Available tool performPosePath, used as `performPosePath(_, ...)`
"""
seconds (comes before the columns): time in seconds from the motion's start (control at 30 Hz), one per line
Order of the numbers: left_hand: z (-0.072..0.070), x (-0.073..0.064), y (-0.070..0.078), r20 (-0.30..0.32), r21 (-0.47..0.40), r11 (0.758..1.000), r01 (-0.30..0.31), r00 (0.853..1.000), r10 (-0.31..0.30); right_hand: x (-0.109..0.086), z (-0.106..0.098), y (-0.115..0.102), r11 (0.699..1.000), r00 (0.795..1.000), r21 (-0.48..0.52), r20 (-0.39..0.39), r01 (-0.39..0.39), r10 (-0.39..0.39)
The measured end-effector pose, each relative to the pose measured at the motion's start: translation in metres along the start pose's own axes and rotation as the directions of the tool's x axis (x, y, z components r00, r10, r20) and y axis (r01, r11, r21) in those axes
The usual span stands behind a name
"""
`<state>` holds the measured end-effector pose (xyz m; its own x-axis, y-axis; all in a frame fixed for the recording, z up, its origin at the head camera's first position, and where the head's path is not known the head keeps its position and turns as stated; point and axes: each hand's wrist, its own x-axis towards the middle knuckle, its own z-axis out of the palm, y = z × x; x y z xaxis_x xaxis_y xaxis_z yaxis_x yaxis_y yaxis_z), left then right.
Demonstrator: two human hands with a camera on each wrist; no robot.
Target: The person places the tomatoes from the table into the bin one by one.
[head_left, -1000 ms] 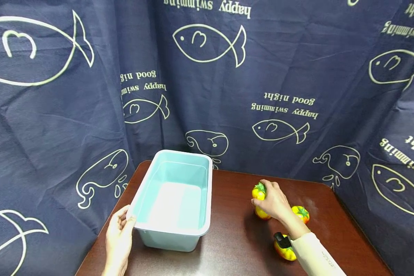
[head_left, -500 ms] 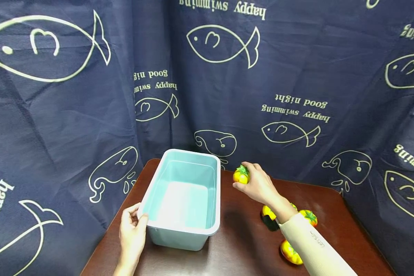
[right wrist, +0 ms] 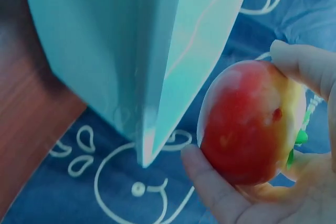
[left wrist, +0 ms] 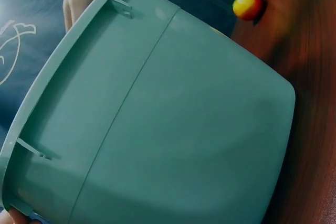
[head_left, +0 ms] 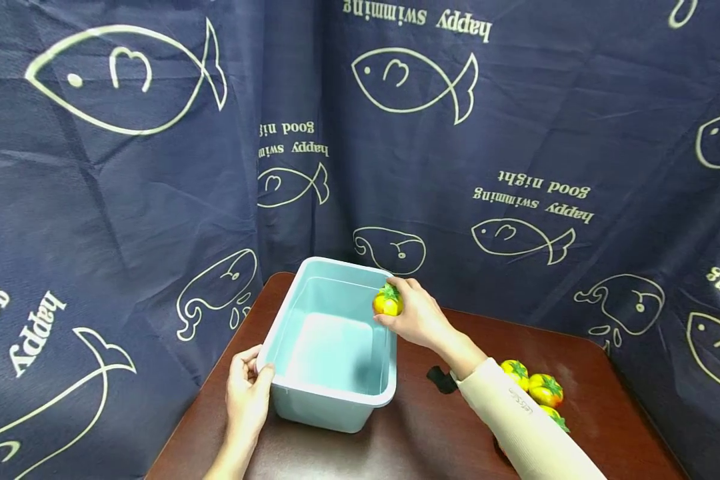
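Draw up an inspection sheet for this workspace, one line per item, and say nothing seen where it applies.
Surface: brown table, glossy, reflecting light at the front.
Job's things: pale blue bin, open side up; a red-and-yellow tomato-like fruit held near its right rim, apart from it in the right wrist view; at least three similar fruits farther right, partly hidden by the sleeve.
Clutter: nothing seen beyond a black piece near the cuff, identity unclear.
Hands: left hand grips the bin's near-left corner; right hand holds the tomato-like fruit between its fingers.
Cables: nothing seen.
Surroundings: navy curtain with pale fish, whales and lettering.
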<state>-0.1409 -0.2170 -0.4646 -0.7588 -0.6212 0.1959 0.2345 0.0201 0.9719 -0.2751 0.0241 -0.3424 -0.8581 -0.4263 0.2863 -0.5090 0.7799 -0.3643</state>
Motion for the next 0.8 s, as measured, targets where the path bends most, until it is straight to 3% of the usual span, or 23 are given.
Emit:
performPosePath(0.17, 0.000, 0.000, 0.000, 0.000, -0.025, 1.000, -0.015, 1.000, 0.015, 0.004, 0.013, -0.019, 0.999, 0.992, 0.041, 0.118, 0.037, -0.041)
performPosePath(0.37, -0.002, 0.001, -0.001, -0.011, -0.007, 0.999, -0.034, 0.999, 0.034, 0.009, 0.030, -0.041, 0.991, 0.966, 0.069, 0.225, 0.112, -0.125)
performPosePath(0.8, -0.003, 0.001, -0.002, 0.000, -0.017, 0.999, -0.047, 0.999, 0.047, 0.023, 0.057, -0.081, 0.983, 0.952, 0.025, 0.249, 0.180, -0.181)
